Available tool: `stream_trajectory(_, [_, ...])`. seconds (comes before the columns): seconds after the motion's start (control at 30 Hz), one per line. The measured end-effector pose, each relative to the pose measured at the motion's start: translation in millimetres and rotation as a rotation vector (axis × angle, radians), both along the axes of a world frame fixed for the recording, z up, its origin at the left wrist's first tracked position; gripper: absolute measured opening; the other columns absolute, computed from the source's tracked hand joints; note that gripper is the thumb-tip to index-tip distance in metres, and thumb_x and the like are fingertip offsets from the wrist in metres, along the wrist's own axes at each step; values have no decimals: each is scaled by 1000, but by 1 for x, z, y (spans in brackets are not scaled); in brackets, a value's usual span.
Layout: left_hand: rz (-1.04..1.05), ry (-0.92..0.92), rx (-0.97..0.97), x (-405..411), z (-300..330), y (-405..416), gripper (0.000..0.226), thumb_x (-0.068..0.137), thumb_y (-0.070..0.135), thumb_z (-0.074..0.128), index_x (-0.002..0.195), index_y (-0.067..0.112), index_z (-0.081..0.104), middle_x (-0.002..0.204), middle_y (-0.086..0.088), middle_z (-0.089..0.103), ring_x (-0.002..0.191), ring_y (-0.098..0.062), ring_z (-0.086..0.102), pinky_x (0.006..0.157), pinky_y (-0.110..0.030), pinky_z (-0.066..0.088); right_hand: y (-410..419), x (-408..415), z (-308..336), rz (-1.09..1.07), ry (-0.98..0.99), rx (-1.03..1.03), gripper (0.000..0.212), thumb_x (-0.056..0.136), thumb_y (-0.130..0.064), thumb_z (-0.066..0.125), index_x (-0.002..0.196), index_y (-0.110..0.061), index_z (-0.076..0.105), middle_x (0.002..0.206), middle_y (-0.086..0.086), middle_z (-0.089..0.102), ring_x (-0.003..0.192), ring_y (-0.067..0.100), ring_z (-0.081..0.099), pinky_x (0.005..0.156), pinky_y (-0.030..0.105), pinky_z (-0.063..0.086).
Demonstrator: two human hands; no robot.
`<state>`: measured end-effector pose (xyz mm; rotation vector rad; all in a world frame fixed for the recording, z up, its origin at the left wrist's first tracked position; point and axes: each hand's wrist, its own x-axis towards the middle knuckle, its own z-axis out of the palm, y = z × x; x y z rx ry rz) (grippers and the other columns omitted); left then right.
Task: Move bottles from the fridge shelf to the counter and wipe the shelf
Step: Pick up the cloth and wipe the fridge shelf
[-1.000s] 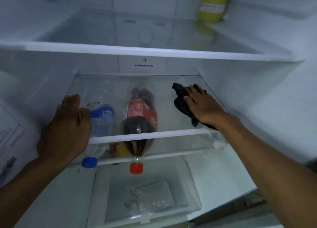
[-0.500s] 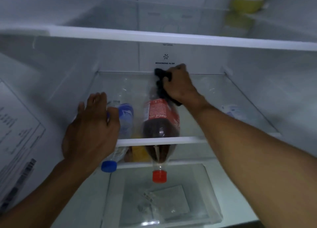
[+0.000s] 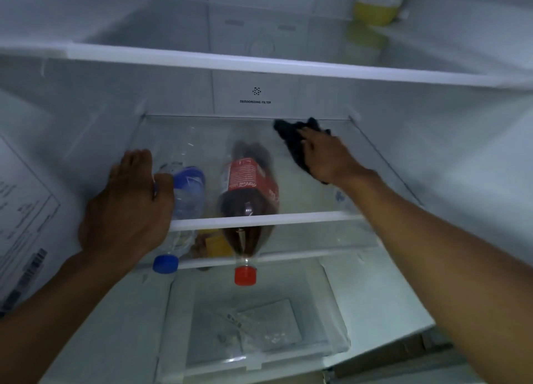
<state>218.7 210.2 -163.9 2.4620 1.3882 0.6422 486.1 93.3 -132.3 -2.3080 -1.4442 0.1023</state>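
Observation:
I look into an open fridge. My right hand presses a black cloth onto the glass shelf at its back right corner. My left hand lies flat on the shelf's front left edge and holds nothing. Seen through the glass, a cola bottle with a red label and red cap lies on its side on the level below. Left of it lies a clear water bottle with a blue label and blue cap. Both caps stick out toward me past the lower rim.
A yellow bottle stands at the back right of the upper shelf. A small yellow item lies between the two bottles. Below is a clear drawer with a plastic bag inside. A printed label covers the left wall.
My right hand slid the cloth from the right front of the shelf to the back middle, then right along the back edge. My left hand and both bottles stayed put.

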Motion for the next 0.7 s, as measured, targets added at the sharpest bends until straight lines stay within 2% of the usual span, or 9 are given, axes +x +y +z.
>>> stream_trajectory(0.07, [12, -16, -7, 1, 0, -1, 52, 96, 33, 25, 142, 11, 33, 152, -12, 34, 137, -31, 32, 101, -51, 36, -32, 31, 2, -130, -10, -63, 49, 105, -18, 30, 154, -27, 24, 160, 5, 30, 149, 28, 20, 122, 38, 12])
stream_trajectory(0.17, [13, -23, -1, 2, -1, -1, 48, 98, 31, 26, 140, 11, 35, 150, -11, 36, 136, -31, 33, 99, -50, 37, -54, 39, -7, -230, 25, -20, 48, 105, -15, 29, 151, -26, 33, 154, -2, 38, 147, 23, 26, 116, 23, 13])
stream_trajectory(0.3, [16, -12, -9, 3, -2, 0, 45, 98, 29, 29, 138, 11, 36, 149, -10, 37, 136, -32, 33, 100, -50, 36, -52, 20, -16, -392, 69, 55, 43, 103, -11, 31, 141, -17, 50, 143, 10, 53, 127, 33, 50, 103, 32, 36])
stream_trajectory(0.37, [18, -21, -36, 3, -1, 0, 46, 97, 29, 28, 140, 12, 36, 150, -8, 36, 138, -31, 30, 102, -50, 35, -52, 7, -16, -407, 93, 60, 41, 103, -9, 32, 138, -14, 53, 135, 13, 59, 119, 33, 54, 95, 29, 38])
stream_trajectory(0.43, [11, -17, -60, 1, -1, -3, 49, 98, 29, 27, 144, 15, 32, 154, -5, 32, 142, -31, 24, 106, -49, 31, -47, -11, -13, -397, 115, 66, 42, 102, -7, 32, 138, -15, 53, 129, 6, 59, 115, 27, 53, 90, 22, 35])
stream_trajectory(0.47, [8, -13, -62, 0, -1, -3, 49, 98, 29, 26, 145, 16, 31, 155, -5, 30, 143, -30, 22, 107, -48, 30, -38, -22, -12, -369, 104, 72, 44, 101, -7, 33, 139, -18, 52, 127, 2, 58, 117, 24, 51, 94, 19, 33])
stream_trajectory(0.57, [-26, -1, -47, -6, 0, -5, 49, 99, 28, 27, 145, 14, 32, 155, -7, 30, 143, -31, 22, 108, -48, 29, 1, -57, -17, -214, 48, 49, 46, 99, -13, 37, 143, -21, 49, 147, 4, 50, 135, 32, 41, 114, 37, 28])
stream_trajectory(0.63, [-72, 17, -25, -11, 1, -9, 48, 98, 27, 29, 144, 11, 33, 153, -10, 33, 141, -33, 25, 109, -48, 29, 23, -89, -22, -121, 33, 14, 45, 101, -20, 36, 145, -21, 46, 155, 1, 41, 143, 29, 32, 117, 41, 24])
stream_trajectory(0.7, [-112, 23, -8, -18, 0, -12, 49, 97, 28, 28, 141, 8, 36, 147, -12, 38, 136, -34, 31, 104, -48, 35, 31, -123, -22, -27, 3, 17, 44, 102, -24, 35, 145, -22, 45, 155, -1, 40, 145, 27, 29, 118, 42, 23])
